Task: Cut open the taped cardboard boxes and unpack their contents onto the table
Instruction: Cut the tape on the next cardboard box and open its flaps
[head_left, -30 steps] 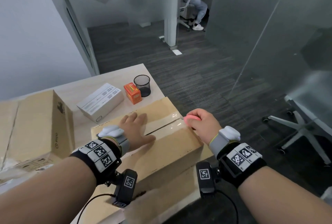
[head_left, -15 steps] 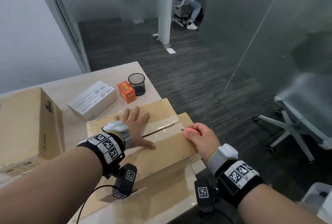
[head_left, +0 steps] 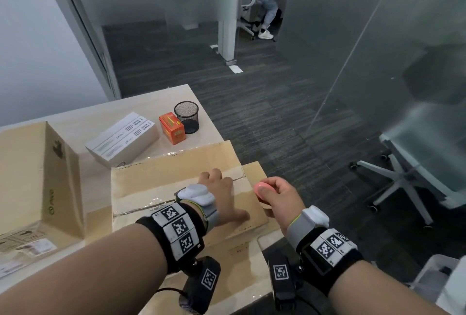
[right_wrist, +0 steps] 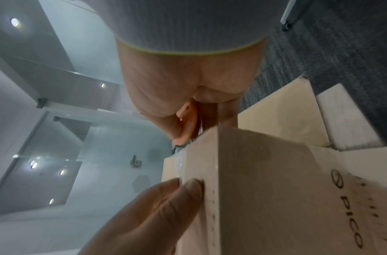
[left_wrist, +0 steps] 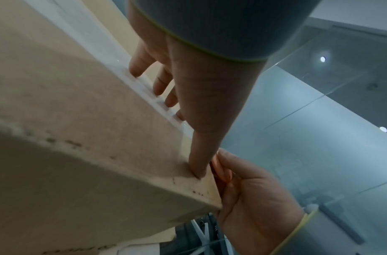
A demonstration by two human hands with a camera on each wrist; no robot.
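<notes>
Clearly the left hand (head_left: pixel 222 196) lies flat, fingers spread, on the taped box (head_left: pixel 141 188) at the table's (head_left: pixel 151 102) corner to steady it, while the right hand (head_left: pixel 280 198) grips a pink cutter (head_left: pixel 262 186) at the seam's end for slicing.

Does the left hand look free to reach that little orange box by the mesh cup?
Probably yes. The left hand lies flat on the cardboard box, holding nothing, and nothing stands between it and the orange box.

The brown taped cardboard box (right_wrist: pixel 286 198), lower right of the right wrist frame, carries the black word "PICO" beside a round logo. Print on the long white carton (head_left: pixel 123 138) and small orange packet (head_left: pixel 172 128) is too small to read.
</notes>
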